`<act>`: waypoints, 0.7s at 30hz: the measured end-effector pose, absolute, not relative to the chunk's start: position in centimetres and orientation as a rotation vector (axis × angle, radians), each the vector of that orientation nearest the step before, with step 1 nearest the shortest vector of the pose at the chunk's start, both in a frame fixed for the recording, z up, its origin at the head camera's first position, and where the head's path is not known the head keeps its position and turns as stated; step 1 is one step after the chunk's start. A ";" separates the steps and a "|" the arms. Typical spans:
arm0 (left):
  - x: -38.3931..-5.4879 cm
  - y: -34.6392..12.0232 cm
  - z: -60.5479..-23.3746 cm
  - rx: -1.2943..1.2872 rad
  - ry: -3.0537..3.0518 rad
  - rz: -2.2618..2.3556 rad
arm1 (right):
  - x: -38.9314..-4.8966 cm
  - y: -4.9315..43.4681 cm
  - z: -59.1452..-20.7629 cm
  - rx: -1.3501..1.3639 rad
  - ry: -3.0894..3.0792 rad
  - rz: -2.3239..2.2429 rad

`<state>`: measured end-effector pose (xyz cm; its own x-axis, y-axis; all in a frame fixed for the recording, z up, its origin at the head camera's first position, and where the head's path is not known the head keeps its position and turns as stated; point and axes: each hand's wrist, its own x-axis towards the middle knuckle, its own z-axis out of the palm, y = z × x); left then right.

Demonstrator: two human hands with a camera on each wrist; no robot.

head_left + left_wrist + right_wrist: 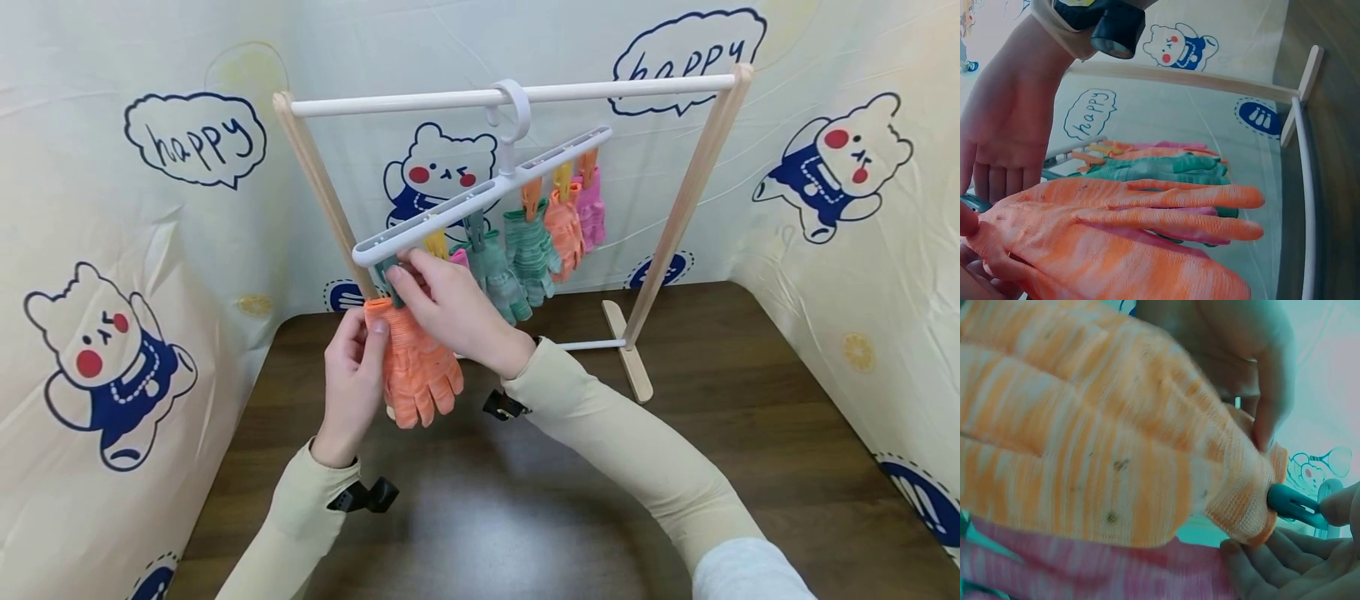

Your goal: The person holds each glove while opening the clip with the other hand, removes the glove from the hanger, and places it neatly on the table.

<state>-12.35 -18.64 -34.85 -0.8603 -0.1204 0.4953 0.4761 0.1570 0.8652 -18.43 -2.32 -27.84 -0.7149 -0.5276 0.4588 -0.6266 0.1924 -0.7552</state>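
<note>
An orange knit glove (420, 375) hangs, fingers down, under the near left end of a white hanger (450, 207). My left hand (354, 383) pinches its cuff, the thumb lying on the front. With thumb and fingers my right hand (461, 312) grips a dark teal clothespin (1294, 505), whose tip is at the cuff in the right wrist view. Dark specks mark the glove's fabric (1116, 465). Farther along the hanger, a green glove (531, 250), another orange glove (564, 229) and a pink glove (592, 208) hang from clothespins.
The hanger hooks over the white top bar (615, 88) of a wooden rack. The rack's right post (686, 208) stands on a foot (628, 354) on the dark wooden table (525, 517). A printed cloth (135, 333) surrounds the table.
</note>
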 end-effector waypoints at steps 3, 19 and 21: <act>-12.3 -18.7 -35.0 -0.331 -1.993 -1.750 | -18.7 -2.4 -27.8 1.147 -2.352 1.686; -12.3 -18.9 -35.4 -0.202 -2.085 -1.434 | -19.6 -2.8 -27.8 1.016 -2.315 2.041; -12.3 -18.9 -35.5 -0.193 -2.086 -1.425 | -19.7 -2.8 -28.0 0.980 -2.305 2.089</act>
